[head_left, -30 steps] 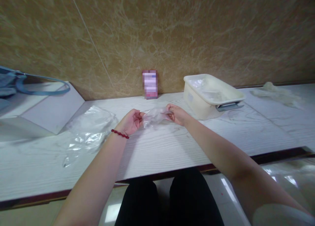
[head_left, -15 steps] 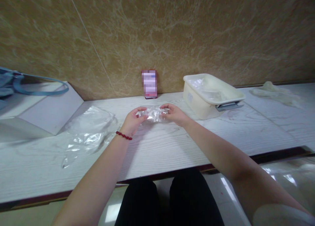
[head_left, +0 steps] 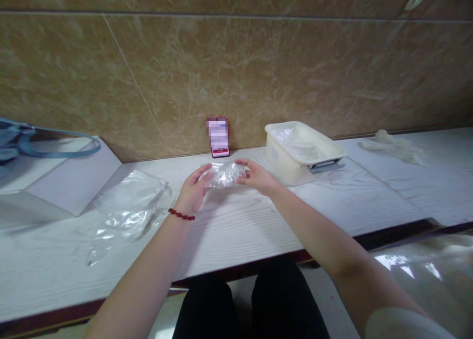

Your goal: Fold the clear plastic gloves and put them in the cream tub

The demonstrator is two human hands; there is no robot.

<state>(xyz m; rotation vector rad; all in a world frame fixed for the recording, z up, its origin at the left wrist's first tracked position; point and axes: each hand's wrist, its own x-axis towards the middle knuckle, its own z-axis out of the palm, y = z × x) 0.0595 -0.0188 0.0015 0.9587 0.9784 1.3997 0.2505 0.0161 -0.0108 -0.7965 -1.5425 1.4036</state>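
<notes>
A crumpled clear plastic packet (head_left: 225, 175) is held between my two hands, above the middle of the white wood-grain table (head_left: 244, 230). My left hand (head_left: 194, 186) grips its left end between thumb and fingers, and a red bead bracelet circles that wrist. At the right end, my right hand (head_left: 256, 176) pinches the plastic. What the packet contains cannot be made out. Just behind it, a phone (head_left: 220, 137) with a lit, blurred screen leans upright against the wall. Clear plastic bags (head_left: 129, 201) lie flat to the left of my left hand.
A cream open bin (head_left: 288, 159) with a grey latch holds clear plastic packets, right of my hands. Far left is a white box (head_left: 70, 181) with a blue strap (head_left: 62, 154). A pale crumpled item (head_left: 395, 147) lies far right. Behind stands a brown marbled wall (head_left: 229, 68).
The camera view has tilted up and shifted slightly, so the scene sits lower and a bit left. Both hands still hold the packet, with its surface now spread somewhat differently between them.
</notes>
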